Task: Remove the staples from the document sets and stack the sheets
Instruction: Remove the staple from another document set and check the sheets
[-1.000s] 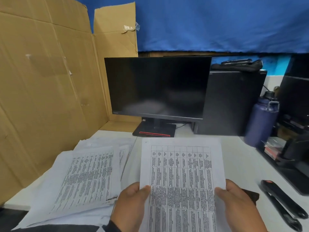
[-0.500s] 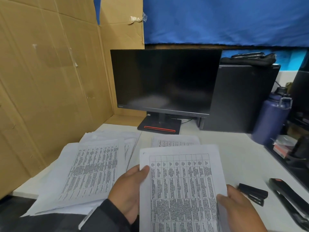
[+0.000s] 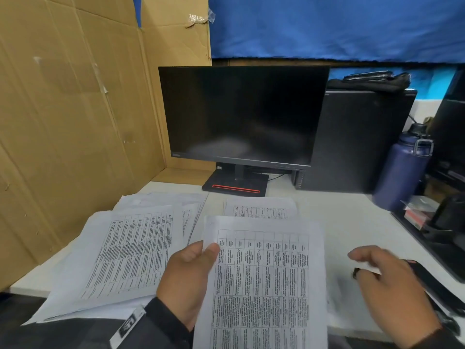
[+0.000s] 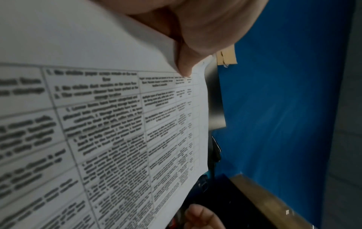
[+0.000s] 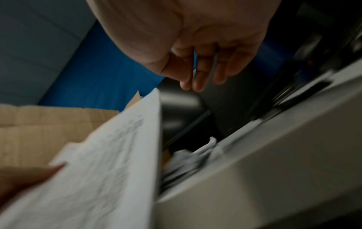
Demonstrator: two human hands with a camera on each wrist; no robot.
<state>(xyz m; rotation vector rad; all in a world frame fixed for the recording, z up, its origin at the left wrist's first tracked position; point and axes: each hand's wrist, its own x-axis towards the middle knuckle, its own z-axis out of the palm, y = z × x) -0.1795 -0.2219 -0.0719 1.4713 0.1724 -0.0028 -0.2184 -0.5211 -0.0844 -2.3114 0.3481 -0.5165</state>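
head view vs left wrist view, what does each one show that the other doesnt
Only the head view shows the right hand whole, off the sheets, over the desk near a black tool, plus the paper pile at left, the dark monitor and the blue bottle.

Only the left wrist view shows the table text close, still blurred, and the thumb tip pressed near the sheet's top corner.

Both show the left hand pinching the document set by its left edge, and the blue backdrop.
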